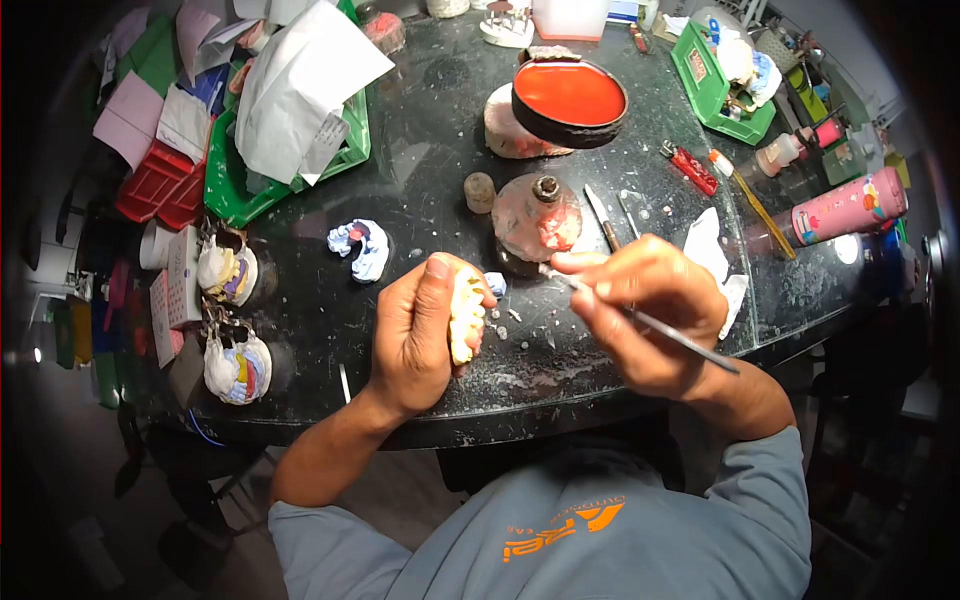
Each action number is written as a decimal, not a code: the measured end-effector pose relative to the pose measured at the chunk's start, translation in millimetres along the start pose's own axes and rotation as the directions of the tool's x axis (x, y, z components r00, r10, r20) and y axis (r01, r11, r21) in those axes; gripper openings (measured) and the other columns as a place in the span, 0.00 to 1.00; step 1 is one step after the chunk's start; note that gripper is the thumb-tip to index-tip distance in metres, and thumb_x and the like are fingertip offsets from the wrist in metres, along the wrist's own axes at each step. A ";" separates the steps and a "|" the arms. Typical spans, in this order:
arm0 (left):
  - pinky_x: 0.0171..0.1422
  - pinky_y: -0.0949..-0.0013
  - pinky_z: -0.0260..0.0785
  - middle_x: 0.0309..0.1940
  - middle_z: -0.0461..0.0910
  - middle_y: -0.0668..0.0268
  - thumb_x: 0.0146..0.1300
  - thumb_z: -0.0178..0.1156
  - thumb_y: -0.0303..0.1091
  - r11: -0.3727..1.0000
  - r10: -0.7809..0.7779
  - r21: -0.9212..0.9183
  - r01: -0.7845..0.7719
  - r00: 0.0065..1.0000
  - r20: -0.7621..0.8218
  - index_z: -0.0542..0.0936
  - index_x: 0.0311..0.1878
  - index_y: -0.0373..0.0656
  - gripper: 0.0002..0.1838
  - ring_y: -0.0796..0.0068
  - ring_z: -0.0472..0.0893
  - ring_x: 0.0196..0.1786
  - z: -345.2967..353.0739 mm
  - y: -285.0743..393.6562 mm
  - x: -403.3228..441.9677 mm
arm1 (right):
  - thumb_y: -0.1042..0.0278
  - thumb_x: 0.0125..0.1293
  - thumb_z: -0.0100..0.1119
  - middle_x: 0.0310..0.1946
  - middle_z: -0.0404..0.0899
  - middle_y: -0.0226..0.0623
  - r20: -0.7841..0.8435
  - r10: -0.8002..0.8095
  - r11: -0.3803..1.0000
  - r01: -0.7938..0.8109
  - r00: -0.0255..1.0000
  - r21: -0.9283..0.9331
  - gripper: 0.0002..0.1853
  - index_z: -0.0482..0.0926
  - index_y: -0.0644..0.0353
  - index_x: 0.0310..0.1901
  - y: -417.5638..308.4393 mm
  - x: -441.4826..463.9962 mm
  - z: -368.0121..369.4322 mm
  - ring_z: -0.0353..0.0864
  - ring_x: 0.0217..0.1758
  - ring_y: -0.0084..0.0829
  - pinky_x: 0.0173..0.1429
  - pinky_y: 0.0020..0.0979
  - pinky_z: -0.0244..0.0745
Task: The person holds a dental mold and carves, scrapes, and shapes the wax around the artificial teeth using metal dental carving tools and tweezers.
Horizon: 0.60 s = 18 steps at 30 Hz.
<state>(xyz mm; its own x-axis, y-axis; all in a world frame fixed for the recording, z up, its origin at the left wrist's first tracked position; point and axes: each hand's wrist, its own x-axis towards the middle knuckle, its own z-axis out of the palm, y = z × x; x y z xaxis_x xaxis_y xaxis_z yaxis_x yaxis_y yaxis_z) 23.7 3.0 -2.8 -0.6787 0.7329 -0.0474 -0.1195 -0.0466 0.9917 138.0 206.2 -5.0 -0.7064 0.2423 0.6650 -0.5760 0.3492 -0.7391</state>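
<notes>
The left hand (418,335) holds a yellow dental cast (466,320) over the near edge of the bench (440,180), its fingers closed around the far side and the thumb resting along the top, a grip that seems meant to steady the piece while leaving its bumpy side bare. The fingers of the right hand (650,315) are pinched narrow on a slim metal instrument (683,342), much like a pen grip, which probably favours fine control of the tip. Both hands sit close together in front of the person's chest, likely so the work is in plain view. A round burner (530,222) stands just beyond them, and a dish of red material (603,136) rests tilted farther back; both appear placed for easy reach, as does the knife (601,217) lying to the right of the burner. The yellow cast stands roughly on edge, its long axis running away from the body, its bumpy side seeming to face right, toward the other hand. The instrument slants from its handle end at lower right to a blurred tip pointing up and left, near the burner and apart from the cast
</notes>
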 end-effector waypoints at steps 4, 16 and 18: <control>0.20 0.80 0.60 0.18 0.74 0.71 0.86 0.36 0.55 1.000 -0.004 0.018 0.004 0.999 -0.032 0.79 0.40 0.38 0.32 0.87 0.70 0.17 -2.3 0.2 4.2 | 0.89 0.65 0.67 0.36 0.85 0.41 -0.114 0.155 0.985 -0.145 0.981 0.096 0.08 0.80 0.68 0.40 3.1 4.5 -9.9 0.87 0.39 0.25 0.43 0.25 0.82; 0.19 0.78 0.59 0.16 0.69 0.71 0.85 0.37 0.57 0.990 0.080 0.124 -0.062 0.987 -0.141 0.77 0.37 0.39 0.32 0.84 0.68 0.16 -4.3 -1.3 11.7 | 0.81 0.64 0.74 0.37 0.85 0.37 -0.256 -0.132 0.987 0.104 0.958 -0.121 0.09 0.86 0.66 0.44 15.3 29.5 -26.9 0.86 0.40 0.24 0.45 0.25 0.83; 0.19 0.78 0.59 0.16 0.69 0.71 0.85 0.37 0.57 0.990 0.075 0.124 -0.060 0.990 -0.123 0.77 0.37 0.39 0.32 0.84 0.68 0.16 -4.1 -1.9 11.4 | 0.80 0.62 0.75 0.38 0.86 0.38 -0.243 -0.225 0.960 0.172 0.944 -0.223 0.10 0.87 0.66 0.45 17.8 39.2 -28.5 0.87 0.41 0.27 0.46 0.27 0.83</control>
<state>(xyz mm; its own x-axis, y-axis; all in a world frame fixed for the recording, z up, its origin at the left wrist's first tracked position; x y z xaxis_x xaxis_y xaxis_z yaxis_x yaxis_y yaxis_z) 13.2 8.7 -5.6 -0.7696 0.6383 0.0130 0.0121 -0.0058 0.9999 111.8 247.7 11.0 -0.4371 0.3698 0.8199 -0.5822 0.5786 -0.5712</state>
